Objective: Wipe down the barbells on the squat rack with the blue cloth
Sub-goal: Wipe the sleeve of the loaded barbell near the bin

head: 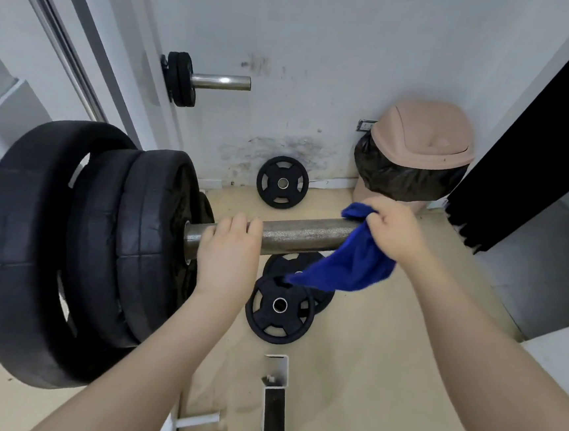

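The near barbell's grey metal sleeve (pixel 302 234) sticks out to the right of three big black plates (pixel 77 252). My left hand (pixel 228 248) grips the sleeve close to the plates, fingers curled over its top. My right hand (pixel 395 232) holds the blue cloth (pixel 351 266) bunched at the sleeve's outer end; the cloth hangs down and to the left below the bar. A second barbell end (pixel 219 81) with two small black plates sits higher on the rack, near the wall.
Loose black plates lie on the floor under the sleeve (pixel 280 306), and one leans on the wall (pixel 282 182). A beige swing-lid bin (pixel 416 151) stands in the corner. White rack feet (pixel 276 372) lie on the floor near me. A black curtain (pixel 538 134) hangs right.
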